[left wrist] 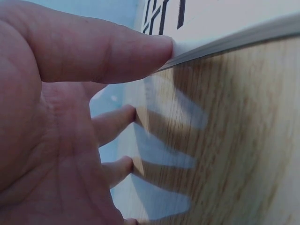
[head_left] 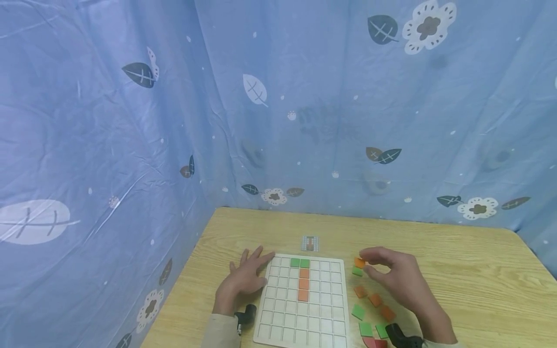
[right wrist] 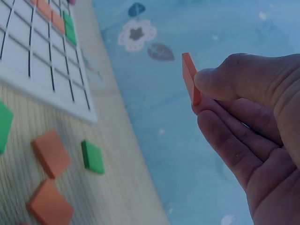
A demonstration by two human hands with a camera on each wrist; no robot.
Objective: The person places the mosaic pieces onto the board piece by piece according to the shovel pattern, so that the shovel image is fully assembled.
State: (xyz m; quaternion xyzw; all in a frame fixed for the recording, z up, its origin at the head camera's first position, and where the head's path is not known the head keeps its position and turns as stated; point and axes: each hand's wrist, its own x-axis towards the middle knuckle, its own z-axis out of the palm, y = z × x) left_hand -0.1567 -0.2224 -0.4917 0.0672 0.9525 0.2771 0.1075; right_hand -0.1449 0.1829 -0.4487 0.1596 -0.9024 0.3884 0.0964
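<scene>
My right hand [head_left: 402, 279] pinches an orange square tile [right wrist: 188, 77] between thumb and fingers, raised off the table to the right of a white grid board [head_left: 278, 319]. Spread out along the board's upper left edge, my left hand [head_left: 244, 278] touches the rim with its thumb, as the left wrist view shows. On the board, two green tiles [head_left: 300, 263] lie side by side in the top row. Below the right one runs a column of three orange tiles [head_left: 303, 284]. A single green tile [right wrist: 93, 157] lies on the table below the held tile.
Loose orange tiles [head_left: 375, 299], green tiles [head_left: 359, 312] and red pieces [head_left: 375, 342] lie right of the board. Behind the board is a small card [head_left: 310, 243] with a grid picture. A blue patterned curtain [head_left: 313, 121] hangs around the wooden table [head_left: 470, 270].
</scene>
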